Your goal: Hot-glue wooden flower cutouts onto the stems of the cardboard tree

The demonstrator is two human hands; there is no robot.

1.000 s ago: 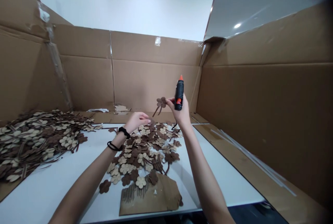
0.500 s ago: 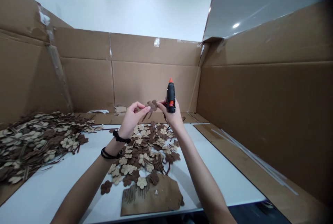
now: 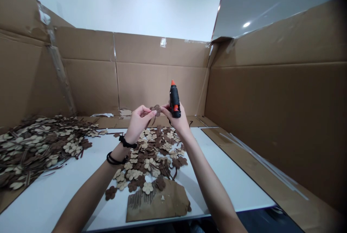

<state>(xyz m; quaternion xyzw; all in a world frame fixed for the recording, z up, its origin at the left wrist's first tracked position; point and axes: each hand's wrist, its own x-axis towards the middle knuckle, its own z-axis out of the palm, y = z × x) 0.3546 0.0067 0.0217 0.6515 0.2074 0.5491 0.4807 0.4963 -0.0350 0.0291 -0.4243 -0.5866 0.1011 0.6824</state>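
Between the thumb and fingers of my left hand (image 3: 139, 121) is a brown flower cutout (image 3: 156, 109) with thin strips hanging below it. My right hand (image 3: 179, 119) grips a black glue gun (image 3: 174, 99), its orange nozzle pointing up and away. The right thumb and fingertips also reach the flower's right edge; whether they pinch it I cannot tell. Both hands are raised above a loose heap of brown and cream flower cutouts (image 3: 149, 164). Nearer to me lies a piece of cardboard (image 3: 159, 206) with thin strips along its left part and a small whitish bit on top.
A larger pile of flower cutouts and strips (image 3: 40, 146) covers the left side of the white table (image 3: 230, 182). Tall cardboard walls (image 3: 162, 85) stand at the back and both sides. Several clear glue sticks (image 3: 265, 166) lie along the right cardboard edge.
My right hand and the glue gun have shifted slightly left, and the gun leans a bit more. The flower in my left hand has turned slightly and moved a little left.
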